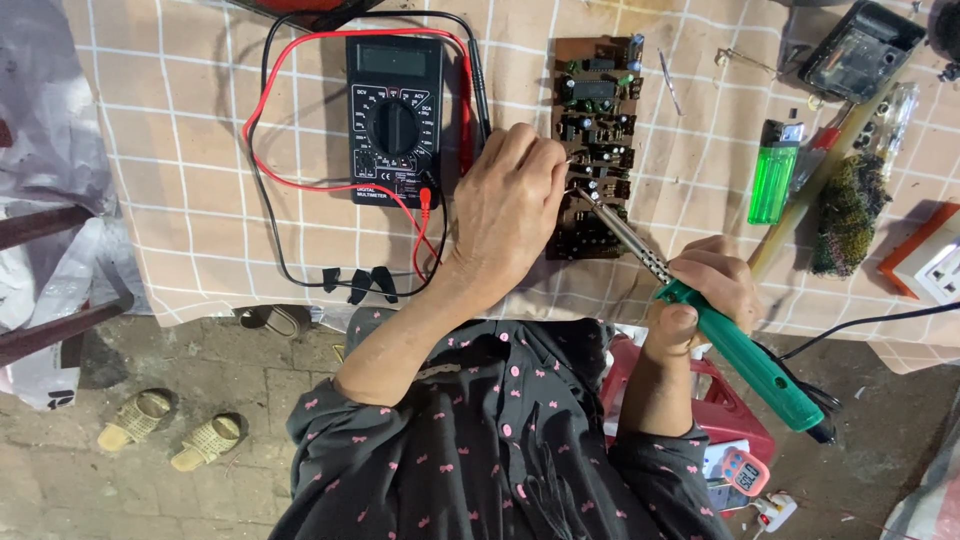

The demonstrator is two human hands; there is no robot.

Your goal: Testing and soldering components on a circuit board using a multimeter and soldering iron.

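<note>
A brown circuit board (595, 110) with many small parts lies on the checked tablecloth (200, 150). My left hand (505, 205) rests on the board's lower left part, fingers pinched together at its edge near the iron's tip; a thin solder wire may be between them, too fine to tell. My right hand (712, 285) grips the green handle of a soldering iron (735, 345). The iron's metal tip touches the board beside my left fingertips.
A black multimeter (395, 115) with red and black leads lies left of the board. A green lighter (772, 172), a wooden stick, a mossy clump (848, 210), a black case (860, 48) and a white-orange socket block (930, 258) are at the right. Sandals lie on the floor.
</note>
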